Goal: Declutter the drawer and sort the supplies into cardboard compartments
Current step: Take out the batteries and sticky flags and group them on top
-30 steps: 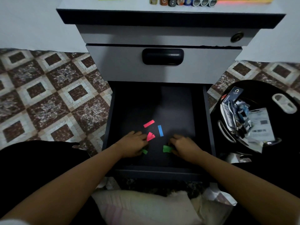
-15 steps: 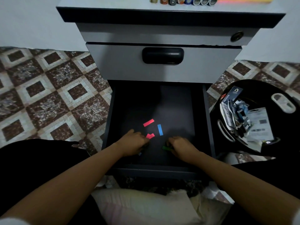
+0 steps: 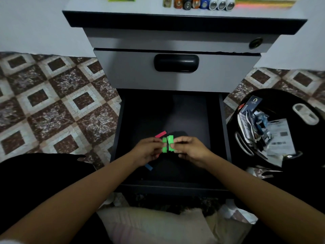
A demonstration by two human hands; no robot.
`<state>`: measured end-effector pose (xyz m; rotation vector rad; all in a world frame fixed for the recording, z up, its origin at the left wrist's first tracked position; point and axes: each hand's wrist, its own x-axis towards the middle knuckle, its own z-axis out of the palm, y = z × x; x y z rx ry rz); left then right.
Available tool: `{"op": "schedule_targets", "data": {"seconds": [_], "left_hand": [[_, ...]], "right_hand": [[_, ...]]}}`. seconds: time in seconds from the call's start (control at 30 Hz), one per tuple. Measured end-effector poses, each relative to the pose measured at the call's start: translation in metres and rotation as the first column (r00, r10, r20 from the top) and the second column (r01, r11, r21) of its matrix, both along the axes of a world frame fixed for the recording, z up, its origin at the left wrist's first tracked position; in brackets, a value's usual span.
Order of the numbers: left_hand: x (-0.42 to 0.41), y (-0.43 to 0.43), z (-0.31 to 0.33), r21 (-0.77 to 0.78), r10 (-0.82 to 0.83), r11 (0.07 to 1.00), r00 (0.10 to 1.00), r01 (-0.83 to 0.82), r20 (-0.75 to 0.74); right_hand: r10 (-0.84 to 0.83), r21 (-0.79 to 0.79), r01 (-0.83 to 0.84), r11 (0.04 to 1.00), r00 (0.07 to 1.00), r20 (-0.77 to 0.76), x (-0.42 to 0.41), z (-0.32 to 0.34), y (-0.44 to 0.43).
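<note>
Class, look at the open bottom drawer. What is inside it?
On the dark floor of the drawer lie a pink strip and a blue strip. The left hand and right hand pinch green strips over it; whatever lies beneath the hands is hidden.

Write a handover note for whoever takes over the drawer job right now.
Hands: left hand and right hand each pinch one of the green strips over the open drawer.
Things: red strip lies on the drawer floor. Blue strip shows below the left wrist; held or lying, cannot tell.
Done: drawer nearly emptied; batteries lined up on the cabinet top.
Left: gather the remaining strips and sort them into cardboard compartments, none in view.
</note>
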<state>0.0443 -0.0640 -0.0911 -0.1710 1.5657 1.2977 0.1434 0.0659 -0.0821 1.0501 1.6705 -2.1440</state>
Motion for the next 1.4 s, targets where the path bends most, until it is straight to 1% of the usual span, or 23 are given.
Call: {"op": "schedule_targets", "data": {"seconds": [0.1,0.17,0.33,0.5,0.63,0.77,0.93,1.0,1.1,1.23,1.3,1.4], "left_hand": [[0.003,0.003,0.003,0.046,0.052,0.997,0.992,-0.058,0.113],[0.004,0.003,0.005,0.068,0.077,0.994,0.984,-0.089,0.161],[0.005,0.005,0.01,0.1,0.082,0.99,0.982,-0.1,0.17],[0.003,0.005,0.014,0.139,0.05,0.988,0.992,-0.066,0.116],[0.005,0.006,0.015,0.115,0.041,0.992,0.999,-0.044,0.025],[0.005,0.006,0.012,0.116,0.057,0.992,0.998,-0.055,-0.008],[0.005,0.006,0.013,0.124,0.031,0.992,0.999,-0.026,-0.04],[0.003,0.006,0.014,0.128,0.003,0.992,0.997,0.007,-0.078],[0.001,0.005,0.016,0.115,-0.064,0.99,0.982,0.086,-0.18],[0.0,0.006,0.018,0.098,-0.081,0.989,0.961,0.11,-0.263],[-0.001,0.006,0.018,0.088,-0.085,0.99,0.956,0.114,-0.279],[-0.002,0.006,0.021,0.096,-0.078,0.99,0.959,0.108,-0.271]], "right_hand": [[-0.057,-0.057,0.057,0.997,0.998,0.007,0.0,-0.001,-0.003],[-0.08,-0.063,0.08,0.995,0.997,-0.002,-0.001,0.0,-0.003],[-0.091,-0.003,0.091,0.996,0.996,-0.013,-0.001,0.0,-0.003],[-0.102,0.125,0.105,0.987,0.994,-0.026,-0.001,0.0,-0.004],[-0.042,0.237,0.055,0.97,0.997,-0.058,-0.001,0.002,-0.008],[0.037,0.383,-0.016,0.924,0.998,-0.049,-0.002,0.003,-0.012],[0.056,0.401,-0.045,0.915,0.998,-0.015,-0.003,-0.001,-0.01],[0.084,0.446,-0.071,0.892,0.996,-0.009,-0.003,-0.001,-0.008],[0.117,0.499,-0.1,0.861,0.993,-0.003,-0.002,0.002,-0.004],[0.159,0.566,-0.134,0.814,0.987,0.005,-0.003,0.004,-0.004],[0.149,0.602,-0.119,0.789,0.989,0.0,-0.003,0.005,-0.003],[0.221,0.7,-0.158,0.697,0.975,0.001,-0.002,0.013,-0.002]]}}
